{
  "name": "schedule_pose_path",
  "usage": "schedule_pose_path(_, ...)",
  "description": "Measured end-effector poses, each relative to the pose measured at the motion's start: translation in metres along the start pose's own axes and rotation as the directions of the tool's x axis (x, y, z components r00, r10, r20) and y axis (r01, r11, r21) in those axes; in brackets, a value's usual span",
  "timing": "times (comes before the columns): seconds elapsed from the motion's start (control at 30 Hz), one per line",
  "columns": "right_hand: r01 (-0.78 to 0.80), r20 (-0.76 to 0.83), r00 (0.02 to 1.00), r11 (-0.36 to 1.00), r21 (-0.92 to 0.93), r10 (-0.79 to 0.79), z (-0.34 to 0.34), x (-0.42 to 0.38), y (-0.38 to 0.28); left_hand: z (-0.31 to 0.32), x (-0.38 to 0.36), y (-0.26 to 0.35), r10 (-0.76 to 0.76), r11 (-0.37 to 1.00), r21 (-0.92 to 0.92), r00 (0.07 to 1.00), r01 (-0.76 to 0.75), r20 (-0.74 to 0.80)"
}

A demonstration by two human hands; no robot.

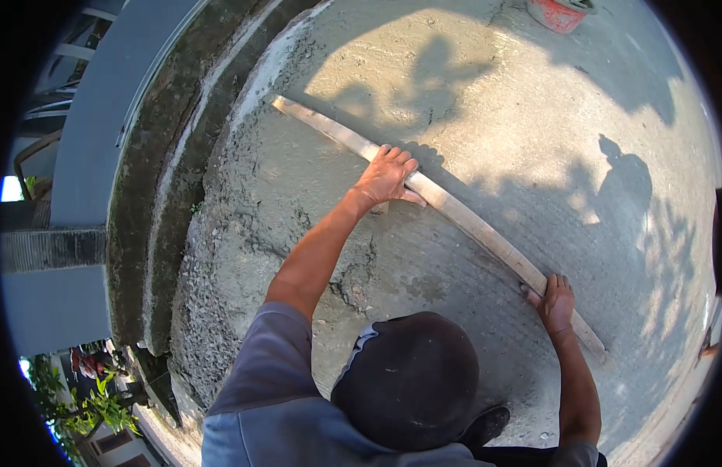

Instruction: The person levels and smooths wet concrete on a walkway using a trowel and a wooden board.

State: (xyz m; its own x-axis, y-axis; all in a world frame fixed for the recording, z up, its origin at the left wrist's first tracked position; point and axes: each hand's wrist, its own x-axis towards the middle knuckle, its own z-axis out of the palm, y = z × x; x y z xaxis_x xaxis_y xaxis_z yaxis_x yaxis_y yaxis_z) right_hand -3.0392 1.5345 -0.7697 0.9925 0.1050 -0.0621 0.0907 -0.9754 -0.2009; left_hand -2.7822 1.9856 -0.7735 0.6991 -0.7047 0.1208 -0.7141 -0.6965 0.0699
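A long, narrow wooden screed board [462, 215] lies slantwise across wet grey concrete [299, 183], from the upper left to the lower right. My left hand [388, 173] is closed around it left of the middle, fingers over the far edge and thumb on the near side. Close to its lower right end, my right hand [557, 303] grips the same board, fingers wrapped over the top. Ridged, faintly combed concrete shows on the near side of the board. Its underside is hidden.
A red bucket [558, 14] stands at the top right. Along the left runs a mossy concrete kerb [155, 163], with rough gravelly concrete [213, 272] beside it and a grey-blue wall [96, 117] beyond. A dark cap [411, 381] and a shoe [485, 426] show below.
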Motion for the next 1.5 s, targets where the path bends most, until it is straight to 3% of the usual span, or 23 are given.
schedule_pose_path(0.07, -0.103, -0.020, 0.995, 0.995, -0.005, 0.102, -0.004, -0.019, 0.022, -0.005, 0.053, 0.024, 0.026, 1.000, -0.020, 0.992, -0.024, 0.123)
schedule_pose_path(0.17, -0.261, -0.026, 0.965, 0.965, 0.002, 0.261, -0.010, -0.066, 0.049, 0.015, 0.117, 0.065, 0.215, 0.972, -0.099, 0.976, -0.212, 0.018)
schedule_pose_path(0.37, -0.503, -0.043, 0.863, 0.864, 0.020, 0.504, -0.010, -0.177, 0.100, 0.040, 0.217, 0.182, 0.513, 0.845, -0.159, 0.858, -0.511, -0.030)
schedule_pose_path(0.47, -0.549, -0.052, 0.834, 0.835, 0.012, 0.549, -0.007, -0.207, 0.116, 0.055, 0.249, 0.220, 0.603, 0.769, -0.210, 0.794, -0.603, -0.071)
schedule_pose_path(0.53, -0.586, -0.032, 0.809, 0.810, 0.025, 0.587, -0.008, -0.202, 0.120, 0.046, 0.267, 0.222, 0.591, 0.790, -0.200, 0.806, -0.580, -0.004)
schedule_pose_path(0.63, -0.591, -0.040, 0.806, 0.807, 0.013, 0.591, -0.005, -0.166, 0.122, 0.040, 0.287, 0.197, 0.507, 0.835, -0.272, 0.861, -0.478, 0.045)
schedule_pose_path(0.73, -0.547, -0.078, 0.833, 0.837, 0.026, 0.547, -0.012, -0.091, 0.109, 0.029, 0.308, 0.141, 0.420, 0.900, -0.198, 0.892, -0.387, 0.167)
schedule_pose_path(0.83, -0.456, -0.083, 0.887, 0.890, 0.003, 0.455, -0.015, -0.016, 0.102, 0.035, 0.316, 0.070, 0.367, 0.926, -0.144, 0.922, -0.349, 0.124)
schedule_pose_path(0.9, -0.416, -0.080, 0.907, 0.909, -0.011, 0.414, -0.015, 0.020, 0.093, 0.028, 0.314, 0.036, 0.318, 0.947, -0.119, 0.928, -0.300, 0.195)
schedule_pose_path(0.93, -0.391, -0.070, 0.919, 0.920, -0.020, 0.389, -0.015, 0.029, 0.089, 0.024, 0.305, 0.024, 0.286, 0.957, -0.111, 0.929, -0.267, 0.234)
schedule_pose_path(1.13, -0.239, -0.109, 0.966, 0.971, -0.034, 0.234, -0.018, 0.065, 0.076, 0.027, 0.237, -0.016, 0.138, 0.988, -0.083, 0.982, -0.128, 0.132)
schedule_pose_path(1.33, -0.133, -0.028, 0.991, 0.990, -0.044, 0.132, -0.012, 0.137, 0.028, 0.012, 0.159, -0.090, -0.047, 0.995, -0.081, 0.992, 0.057, 0.116)
schedule_pose_path(1.5, 0.013, -0.072, 0.997, 1.000, -0.025, -0.014, -0.006, 0.153, -0.002, 0.009, 0.096, -0.111, -0.121, 0.992, 0.046, 0.989, 0.117, 0.084)
